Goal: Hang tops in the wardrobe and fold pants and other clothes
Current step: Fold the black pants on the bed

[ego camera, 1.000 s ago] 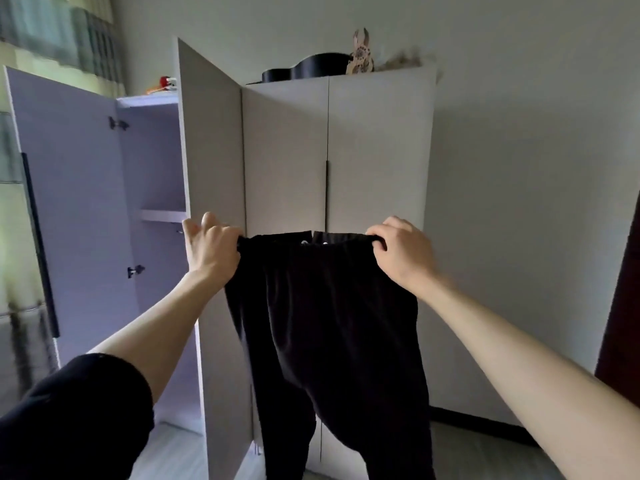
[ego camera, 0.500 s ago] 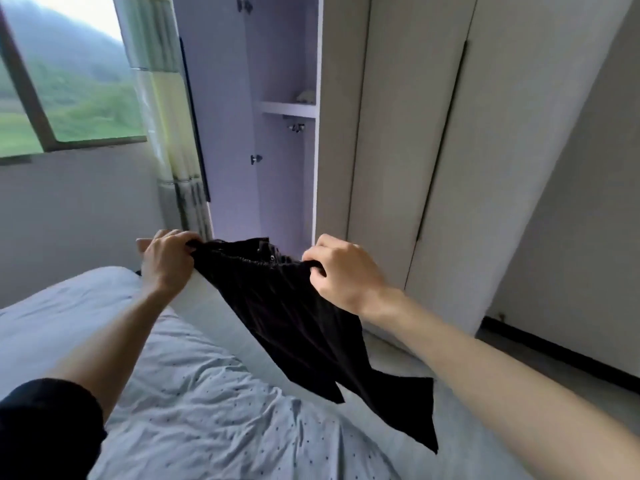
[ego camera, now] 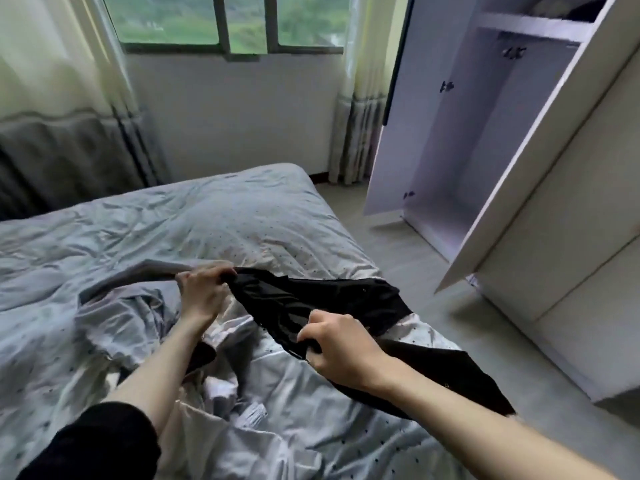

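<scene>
The wardrobe [ego camera: 485, 140] stands with its two left doors swung wide, its tall lilac compartment bare from the floor up to a shelf [ego camera: 533, 26] near the top. Something pale and something dark lie on that shelf, too cut off to identify. The nearer open door [ego camera: 540, 150] juts out toward the bed, its lower corner hanging over the floor just beyond the bed's corner; the remaining doors beside it are closed.

The black pants [ego camera: 329, 303] are held just above the bed [ego camera: 214, 216], between the wardrobe and the person. The left hand [ego camera: 202, 292] grips one end of the waistband with curled fingers, on the side away from the wardrobe. The right hand [ego camera: 341, 348] clutches the other end, fingers closed round a bunch of the fabric. The legs trail off toward the wardrobe side, draping over the bed's edge below the right forearm.

A strip of grey floor [ego camera: 415, 258] runs between the bed's edge and the wardrobe, narrowed by the jutting door. The bed's far half is smooth; nearer the person lie a rumpled pale garment [ego camera: 242, 382] and bunched bedding under the arms. Beyond the wardrobe's far door are a window [ego camera: 225, 22] and curtains [ego camera: 62, 81].
</scene>
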